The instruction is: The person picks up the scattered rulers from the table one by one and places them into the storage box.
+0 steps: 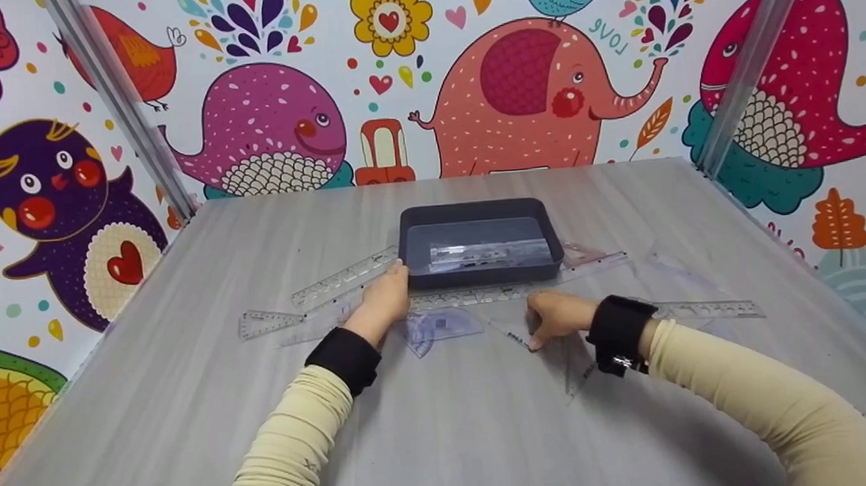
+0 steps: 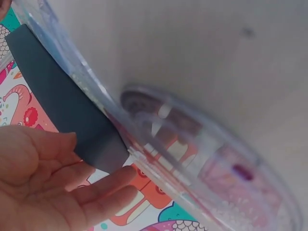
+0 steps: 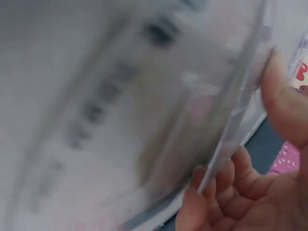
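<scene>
1. Behind the tray: a wall (image 1: 393,80) printed with cartoon animals, flowers and hearts.
2. Beneath the tray and spread out all around it: a grey, wood-grained table (image 1: 415,439).
3. As landmark: a dark, shallow, rectangular tray (image 1: 480,278), upright on the table. Inside it, lying flat, at least one clear inner ruler (image 1: 488,255); exact count impossible to tell through the glare.
4. Outside the tray, more clear plastic: a front ruler (image 1: 474,297) running just along the near side, a left ruler (image 1: 345,276) slanting away from the left side, and a right ruler (image 1: 711,308) well out to the right, partly hidden behind the wrist.
5. At the tray's front left corner: the left hand (image 1: 389,294), with fingers loosely extended and no grip visible. Apparently touching the corner, though hard to confirm.
6. In front of the tray, toward its right end: the right hand (image 1: 558,314), narrowed to a pinch on a clear plastic piece (image 3: 234,118), possibly a set square; full outline too blurred to tell.
7. Smaller still: a blue-tinted protractor (image 1: 445,323) near the tray's front, a fan-shaped piece (image 1: 265,323) well out to the left, and a pinkish piece (image 1: 582,253) just beside the right side.
8. Progress, by judgement: at least one ruler in the tray, most pieces loose around it, and the pinched one outside; much probably left to handle.
</scene>
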`<state>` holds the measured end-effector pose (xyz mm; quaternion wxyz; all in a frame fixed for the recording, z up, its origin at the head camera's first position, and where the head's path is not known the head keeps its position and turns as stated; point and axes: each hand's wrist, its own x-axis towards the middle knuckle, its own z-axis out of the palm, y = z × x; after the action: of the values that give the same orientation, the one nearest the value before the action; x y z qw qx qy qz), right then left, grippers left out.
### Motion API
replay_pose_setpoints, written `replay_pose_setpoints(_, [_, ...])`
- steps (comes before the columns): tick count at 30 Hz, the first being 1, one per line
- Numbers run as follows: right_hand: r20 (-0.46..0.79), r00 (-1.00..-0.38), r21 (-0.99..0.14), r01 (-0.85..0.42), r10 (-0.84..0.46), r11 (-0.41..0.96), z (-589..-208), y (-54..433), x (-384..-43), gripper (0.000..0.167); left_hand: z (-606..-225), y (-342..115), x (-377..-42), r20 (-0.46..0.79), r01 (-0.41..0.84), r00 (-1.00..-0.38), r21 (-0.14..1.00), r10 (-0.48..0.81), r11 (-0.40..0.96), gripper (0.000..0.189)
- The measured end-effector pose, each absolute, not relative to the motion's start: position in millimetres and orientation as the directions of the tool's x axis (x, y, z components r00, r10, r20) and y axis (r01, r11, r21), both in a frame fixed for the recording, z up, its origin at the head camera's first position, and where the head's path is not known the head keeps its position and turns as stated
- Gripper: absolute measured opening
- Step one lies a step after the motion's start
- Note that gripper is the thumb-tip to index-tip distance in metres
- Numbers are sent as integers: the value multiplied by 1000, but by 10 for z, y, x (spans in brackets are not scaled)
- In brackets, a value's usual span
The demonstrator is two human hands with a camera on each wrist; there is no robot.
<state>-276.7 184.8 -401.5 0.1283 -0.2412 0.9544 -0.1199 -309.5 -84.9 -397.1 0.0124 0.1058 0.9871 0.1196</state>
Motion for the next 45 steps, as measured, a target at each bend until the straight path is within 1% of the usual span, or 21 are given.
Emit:
replay_pose_setpoints(4, [-170,-849,-408,-402,-501,820,-3898,1886,-2820,21,-3980,-841,-3089,14,215,-976,246,219,945,48])
replay_pose_setpoints(8, [-116,-864,-575,-343,-489,743,-3683,1914,-2897,12,-3989,-844,-3071,31,228,-973,244,227,943,49])
replay_pose_setpoints(10, [-24,-878,-643,-353,-479,680,-3563,1906,-2963,16,-3997,-849,-3066,43,236,-972,236,232,943,49])
replay_pose_setpoints(12, [133,-878,-658,-425,-460,621,-3461,1872,-3051,20,-4001,-851,-3068,55,241,-971,229,235,943,48])
replay_pose_setpoints(13, [231,-863,-634,-483,-449,603,-3426,1845,-3107,22,-4000,-850,-3070,55,240,-971,228,234,944,48])
replay_pose_setpoints(15, [419,-801,-531,-598,-426,601,-3394,1780,-3235,23,-3993,-845,-3078,44,233,-972,230,229,945,50])
replay_pose_setpoints(16, [489,-763,-462,-638,-424,615,-3393,1744,-3301,21,-3981,-840,-3087,33,228,-973,235,227,945,51])
replay_pose_setpoints(18, [556,-702,-337,-679,-445,652,-3431,1676,-3432,20,-3957,-830,-3100,4,218,-975,240,223,946,52])
replay_pose_setpoints(21, [534,-630,-128,-719,-563,683,-3560,1588,-3612,18,-3917,-817,-3112,-47,198,-975,243,215,950,53])
replay_pose_setpoints(25, [446,-516,140,-767,-731,627,-3755,1473,-3803,20,-3873,-807,-3124,-105,176,-973,230,205,957,54])
replay_pose_setpoints(26, [421,-501,167,-777,-756,607,-3789,1444,-3832,22,-3867,-803,-3130,-112,173,-973,225,202,959,54])
replay_pose_setpoints(27, [392,-502,167,-785,-771,597,-3817,1416,-3853,26,-3861,-802,-3132,-120,169,-973,224,199,960,54])
replay_pose_setpoints(29, [333,-538,91,-799,-775,594,-3863,1378,-3884,38,-3846,-799,-3132,-131,164,-972,225,196,960,54])
replay_pose_setpoints(31, [268,-606,-42,-784,-749,619,-3921,1373,-3917,47,-3836,-795,-3125,-132,160,-972,234,195,959,54])
replay_pose_setpoints(33, [191,-683,-179,-730,-705,659,-3988,1402,-3938,51,-3826,-795,-3110,-138,164,-970,241,201,957,54])
replay_pose_setpoints(34, [161,-708,-221,-705,-688,674,-4020,1426,-3952,52,-3819,-794,-3105,-141,164,-969,243,202,956,55])
replay_pose_setpoints(37, [82,-749,-264,-652,-657,711,-4081,1489,-3978,51,-3794,-797,-3097,-151,163,-968,228,200,960,56])
replay_pose_setpoints(39, [67,-762,-283,-633,-644,721,-4084,1521,-3979,53,-3778,-795,-3098,-158,155,-969,222,192,963,57])
replay_pose_setpoints(42, [129,-765,-348,-631,-631,693,-4010,1572,-3955,58,-3765,-792,-3107,-165,146,-968,236,187,961,57])
replay_pose_setpoints(44, [255,-751,-396,-655,-609,643,-3915,1625,-3934,57,-3769,-792,-3116,-171,156,-965,227,197,961,56])
replay_pose_setpoints(45, [340,-730,-411,-683,-593,604,-3857,1660,-3925,55,-3775,-791,-3122,-176,161,-963,226,203,961,57])
